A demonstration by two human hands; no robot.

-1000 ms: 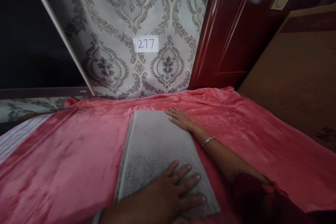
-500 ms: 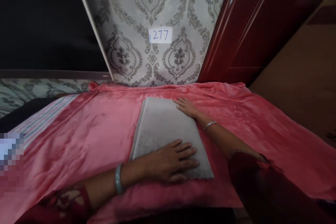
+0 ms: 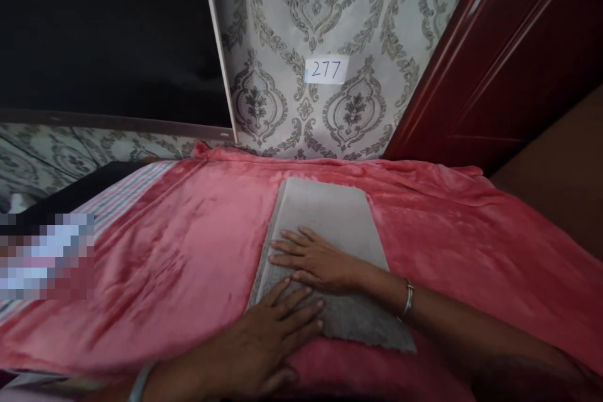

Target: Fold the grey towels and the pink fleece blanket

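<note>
Blanket (image 3: 471,245): pink. Cloth (image 3: 330,204): grey, folded, atop it, long axis running away from me. My left hand (image 3: 257,339): fingers splayed over the cloth's near left corner, gripping nothing. My right hand (image 3: 325,264): farther out, across the cloth's middle, fingers likewise loose.

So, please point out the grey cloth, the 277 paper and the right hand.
Grey cloth (image 3: 334,215), head view: upper part.
277 paper (image 3: 326,69), head view: middle.
Right hand (image 3: 325,264), head view: back of hand.
</note>
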